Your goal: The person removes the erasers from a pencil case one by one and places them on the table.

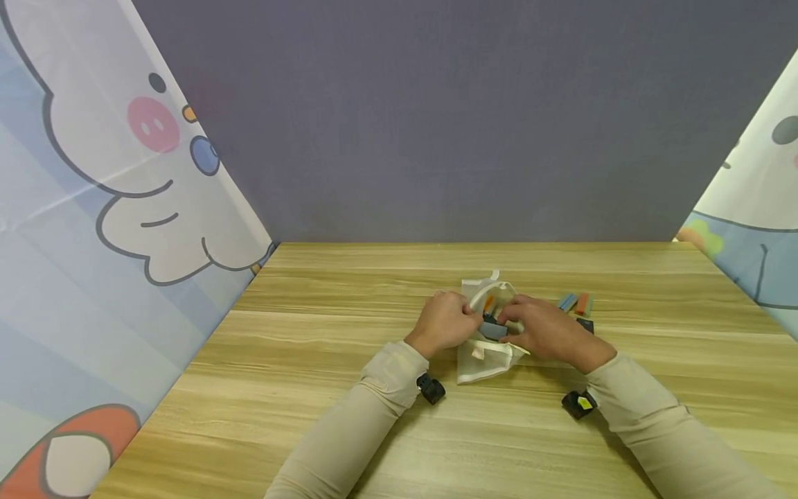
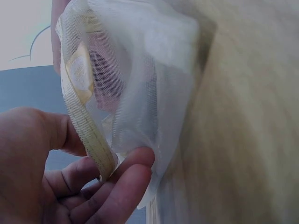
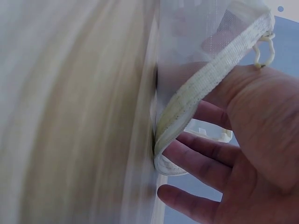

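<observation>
Your mesh bag [image 2: 145, 93] sits on the desk [image 1: 299, 360] and should feel light and limp; hold it by the firmer rim band [image 2: 84, 123], which your left hand [image 1: 442, 320] pinches. Your right hand [image 1: 545, 329] reaches into the mouth beside a grey block [image 1: 494, 330], probably rigid; I cannot tell whether that grip has closed on it. Rightward, mind the blue block [image 1: 567, 302] and orange block [image 1: 582, 304]; leftward lies open room.

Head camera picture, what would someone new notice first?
Probably the big white cartoon figure at the far left, a large, bright shape. Next, on the table, the left hand and right hand at an open mesh bag. Small blue and orange blocks lie right of the bag.
</observation>
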Tool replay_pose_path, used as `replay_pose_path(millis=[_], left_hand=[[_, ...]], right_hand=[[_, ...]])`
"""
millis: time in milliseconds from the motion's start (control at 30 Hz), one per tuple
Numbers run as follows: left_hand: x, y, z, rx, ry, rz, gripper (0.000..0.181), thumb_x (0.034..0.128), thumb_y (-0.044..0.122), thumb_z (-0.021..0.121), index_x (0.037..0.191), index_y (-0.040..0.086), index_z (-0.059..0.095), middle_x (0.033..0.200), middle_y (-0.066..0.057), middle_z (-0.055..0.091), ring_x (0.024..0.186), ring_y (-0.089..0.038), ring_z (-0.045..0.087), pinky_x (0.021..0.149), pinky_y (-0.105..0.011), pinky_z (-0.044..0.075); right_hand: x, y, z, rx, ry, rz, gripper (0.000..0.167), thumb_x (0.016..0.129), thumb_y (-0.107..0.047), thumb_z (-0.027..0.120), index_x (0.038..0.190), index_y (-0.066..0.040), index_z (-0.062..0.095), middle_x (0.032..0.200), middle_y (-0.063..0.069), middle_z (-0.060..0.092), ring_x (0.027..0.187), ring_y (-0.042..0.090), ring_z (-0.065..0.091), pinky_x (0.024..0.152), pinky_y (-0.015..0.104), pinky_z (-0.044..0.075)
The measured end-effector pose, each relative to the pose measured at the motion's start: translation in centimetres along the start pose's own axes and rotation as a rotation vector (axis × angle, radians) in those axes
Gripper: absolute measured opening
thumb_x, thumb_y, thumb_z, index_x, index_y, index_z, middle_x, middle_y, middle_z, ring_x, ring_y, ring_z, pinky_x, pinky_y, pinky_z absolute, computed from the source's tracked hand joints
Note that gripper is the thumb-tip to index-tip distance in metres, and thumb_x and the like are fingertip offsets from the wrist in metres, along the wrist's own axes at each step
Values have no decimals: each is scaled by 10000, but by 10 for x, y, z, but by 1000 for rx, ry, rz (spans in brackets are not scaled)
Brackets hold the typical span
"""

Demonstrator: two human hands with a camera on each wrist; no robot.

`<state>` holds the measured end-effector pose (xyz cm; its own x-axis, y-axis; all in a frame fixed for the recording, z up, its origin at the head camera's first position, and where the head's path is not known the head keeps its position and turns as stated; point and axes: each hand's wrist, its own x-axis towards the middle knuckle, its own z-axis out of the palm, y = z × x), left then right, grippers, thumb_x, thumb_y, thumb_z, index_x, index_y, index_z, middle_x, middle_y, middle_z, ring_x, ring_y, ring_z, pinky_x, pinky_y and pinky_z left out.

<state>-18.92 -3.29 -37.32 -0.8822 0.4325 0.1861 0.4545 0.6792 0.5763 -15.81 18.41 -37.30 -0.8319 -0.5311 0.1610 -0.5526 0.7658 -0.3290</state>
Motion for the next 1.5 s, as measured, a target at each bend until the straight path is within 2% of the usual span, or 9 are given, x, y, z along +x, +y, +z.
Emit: replay_pose_path(millis=[600, 967, 1267, 1500], left_hand=[[-1, -2, 0, 2, -3, 2, 400, 874, 199, 662, 539, 198, 443, 462, 119, 326, 402, -35, 299, 411, -205, 259], [-1, -3, -1, -10, 7, -22, 302, 884, 230, 703, 624, 181, 557, 509, 91, 452, 427, -61, 381, 417, -218, 304], [2, -3, 0, 15, 11, -37, 254, 888, 260, 714, 680, 183, 591, 563, 76, 520, 465, -79, 439, 431, -232, 341], [4, -4, 1, 52, 20, -32, 247, 890, 275, 713, 695, 189, 589, 597, 73, 549, 492, -88, 468, 450, -242, 366]], right_hand=[[-1, -2, 0, -25, 25, -48, 163, 868, -198, 807, 1014, -152, 751, 1030, -19, 619, 817, 116, 598, 714, 358, 510], [-3, -2, -6, 38, 10, 2, 140, 915, -193, 756, 1050, -160, 746, 1104, 2, 652, 922, 177, 636, 755, 389, 515], [-2, 4, -7, 71, 38, 9, 147, 926, -175, 737, 1067, -137, 754, 1095, 5, 662, 860, 143, 620, 697, 343, 497], [-2, 10, -10, 67, 69, 17, 100, 928, -208, 739, 1025, -182, 746, 1062, -24, 659, 785, 105, 580, 668, 323, 469]])
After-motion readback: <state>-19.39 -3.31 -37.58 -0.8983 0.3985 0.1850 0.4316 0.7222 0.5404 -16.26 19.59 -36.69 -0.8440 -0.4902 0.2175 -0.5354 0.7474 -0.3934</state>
